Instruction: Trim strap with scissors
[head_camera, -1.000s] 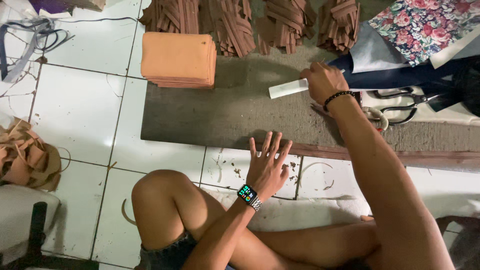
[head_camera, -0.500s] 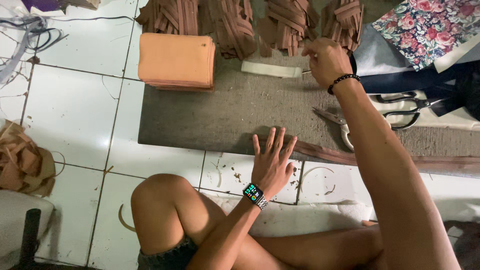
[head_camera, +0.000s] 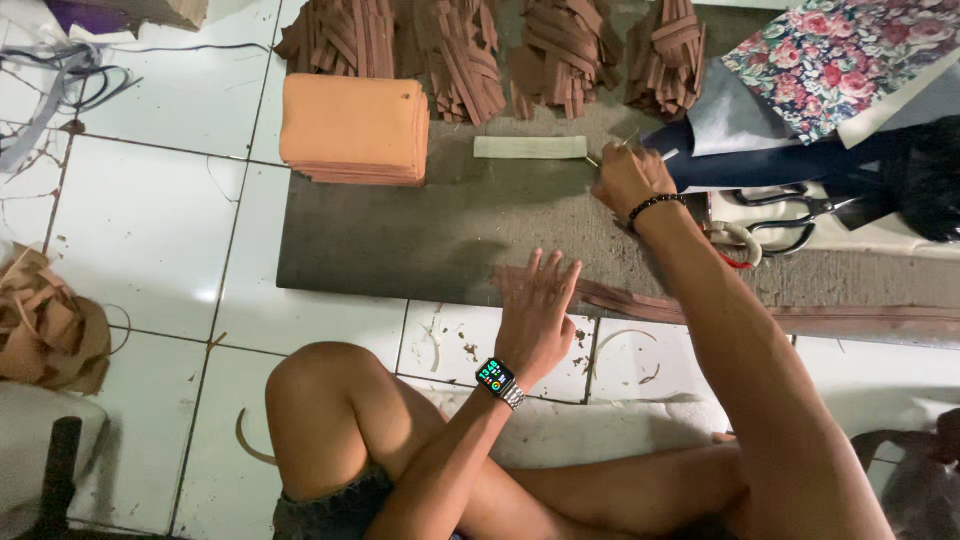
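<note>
My left hand (head_camera: 540, 310) rests flat with its fingers spread on the near edge of a grey mat (head_camera: 400, 230), over the end of a long brown strip (head_camera: 700, 310). It holds nothing, and a smartwatch sits on its wrist. My right hand (head_camera: 625, 180), with a dark bead bracelet, is curled shut further back on the mat. A thin pale stick pokes out of its fingers. A pale flat strip (head_camera: 530, 147) lies loose on the mat just left of that hand.
A stack of orange-tan sheets (head_camera: 355, 125) sits at the mat's back left, with piles of brown strips (head_camera: 450, 50) behind it. Scissors (head_camera: 790, 215), dark blue material (head_camera: 780, 160) and floral fabric (head_camera: 840, 50) lie to the right. Tan scraps (head_camera: 50, 320) are on the tiles at left.
My right hand carried the pale strip to the back of the mat, let it go there, and drew back to the right. My left hand has stayed on the mat's edge.
</note>
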